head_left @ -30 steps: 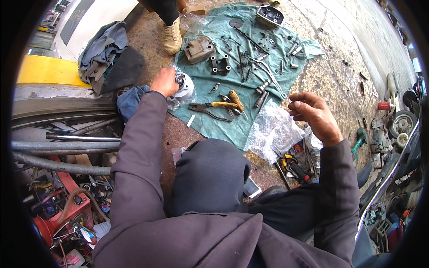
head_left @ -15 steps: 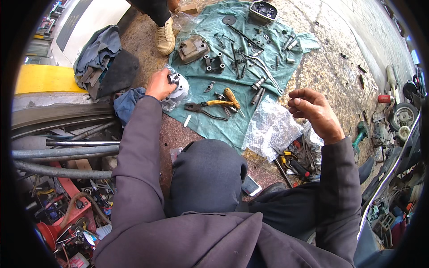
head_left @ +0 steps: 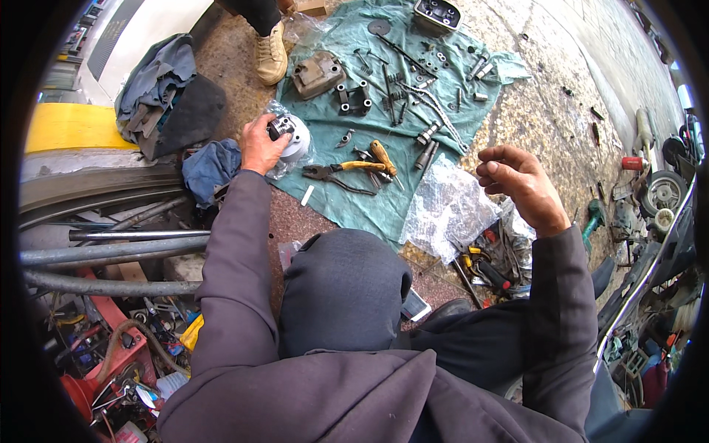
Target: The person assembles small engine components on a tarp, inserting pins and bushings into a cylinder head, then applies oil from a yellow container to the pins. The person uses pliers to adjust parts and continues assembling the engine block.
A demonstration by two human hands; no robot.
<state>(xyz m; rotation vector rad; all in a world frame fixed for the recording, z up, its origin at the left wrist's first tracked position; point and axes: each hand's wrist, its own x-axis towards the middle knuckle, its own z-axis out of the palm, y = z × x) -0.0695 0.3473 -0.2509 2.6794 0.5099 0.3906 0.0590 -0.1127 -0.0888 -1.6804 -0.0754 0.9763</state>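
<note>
At the left edge of the green cloth (head_left: pixel 354 203), my left hand (head_left: pixel 260 148) closes on a short, dark, ribbed metal part (head_left: pixel 280 128). That piece sits against a round silver metal housing (head_left: pixel 298 145), which lies on clear plastic; contact between the two is partly hidden by my fingers. My right hand (head_left: pixel 523 186) hangs in the air at the right, fingers loosely curled and apart, nothing visible in them. Nearest it below is a sheet of clear plastic wrap (head_left: pixel 450 210). Pliers with yellow handles (head_left: pixel 347 173) and a yellow-handled screwdriver (head_left: pixel 382 156) lie right of the housing.
Engine parts spread over the cloth, including a brown cover (head_left: pixel 317 74), a chain (head_left: pixel 442 114) and a dark open casing (head_left: pixel 437 15). Another person's shoe (head_left: pixel 272 55) stands by its far left edge. Metal pipes (head_left: pixel 114 251) lie left; a wheel (head_left: pixel 667 192) stands right.
My left hand has shifted slightly left and turned, so the dark ribbed part shows more clearly against the housing. The right hand has stayed almost still.
</note>
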